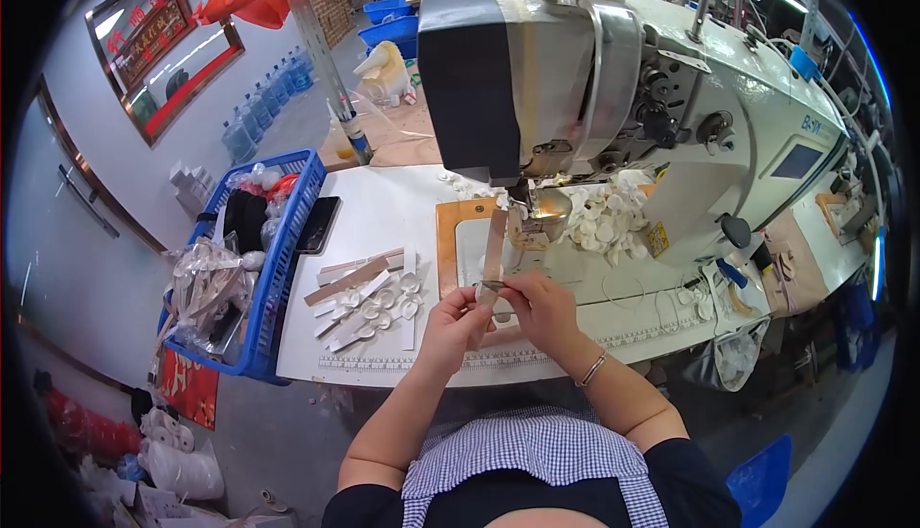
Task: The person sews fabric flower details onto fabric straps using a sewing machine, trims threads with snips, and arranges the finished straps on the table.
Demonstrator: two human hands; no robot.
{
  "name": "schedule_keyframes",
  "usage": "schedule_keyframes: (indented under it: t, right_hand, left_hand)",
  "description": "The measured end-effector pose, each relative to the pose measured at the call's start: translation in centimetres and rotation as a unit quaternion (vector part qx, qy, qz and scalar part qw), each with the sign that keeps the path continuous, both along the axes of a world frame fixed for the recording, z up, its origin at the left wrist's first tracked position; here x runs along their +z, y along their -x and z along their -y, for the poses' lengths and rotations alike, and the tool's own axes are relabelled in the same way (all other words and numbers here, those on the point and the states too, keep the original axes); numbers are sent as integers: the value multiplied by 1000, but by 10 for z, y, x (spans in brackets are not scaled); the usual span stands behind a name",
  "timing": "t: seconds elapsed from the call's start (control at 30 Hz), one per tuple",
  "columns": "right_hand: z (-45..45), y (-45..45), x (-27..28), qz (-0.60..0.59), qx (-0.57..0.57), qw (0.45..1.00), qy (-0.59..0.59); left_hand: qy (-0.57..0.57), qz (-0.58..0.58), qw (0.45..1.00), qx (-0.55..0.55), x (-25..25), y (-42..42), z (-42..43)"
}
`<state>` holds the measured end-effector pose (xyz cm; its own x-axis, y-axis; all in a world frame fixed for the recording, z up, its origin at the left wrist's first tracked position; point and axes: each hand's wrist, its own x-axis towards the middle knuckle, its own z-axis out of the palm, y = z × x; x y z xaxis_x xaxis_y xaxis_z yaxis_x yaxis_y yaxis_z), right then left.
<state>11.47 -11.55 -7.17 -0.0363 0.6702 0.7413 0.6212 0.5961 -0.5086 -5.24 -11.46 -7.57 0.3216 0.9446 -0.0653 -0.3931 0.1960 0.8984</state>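
Note:
In front of the sewing machine (556,78), my two hands meet near the table's front edge. My left hand (460,322) pinches a small white piece by the lower end of a tan strip (495,245); the strip runs up toward the needle area. My right hand (544,308) is closed at the same spot, its fingertips around a small dark, thin item that I cannot make out. On the left lie white rounded pieces on strips (374,309), with a tan strip (355,279) among them. More white rounded pieces (604,226) are heaped behind the needle.
A blue basket (264,322) of bagged materials stands at the table's left edge, beside a black phone (318,225). A printed ruler (613,341) runs along the front edge. Loose thread and small tools (733,274) lie at right. A metal post (321,49) rises behind.

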Motion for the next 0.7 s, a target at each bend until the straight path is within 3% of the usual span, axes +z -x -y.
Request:
schedule_keyframes:
  t: [0.07, 0.13, 0.33, 0.53, 0.7]
  right_hand:
    - [2, -3, 1, 41, -10, 999, 1]
    - [8, -3, 9, -36, -49, 997, 44]
    - [9, -5, 5, 29, -31, 997, 62]
    - [12, 0, 3, -31, -34, 995, 91]
    - [11, -1, -1, 3, -27, 993, 111]
  left_hand:
    - [-9, -3, 1000, -10, -2, -1, 3]
    - [11, 17, 1000, -1, -1, -1, 8]
    - [3, -32, 999, 2, -2, -2, 14]
    - [7, -14, 1000, 14, -7, 2, 14]
    - [6, -42, 999, 12, -8, -2, 18]
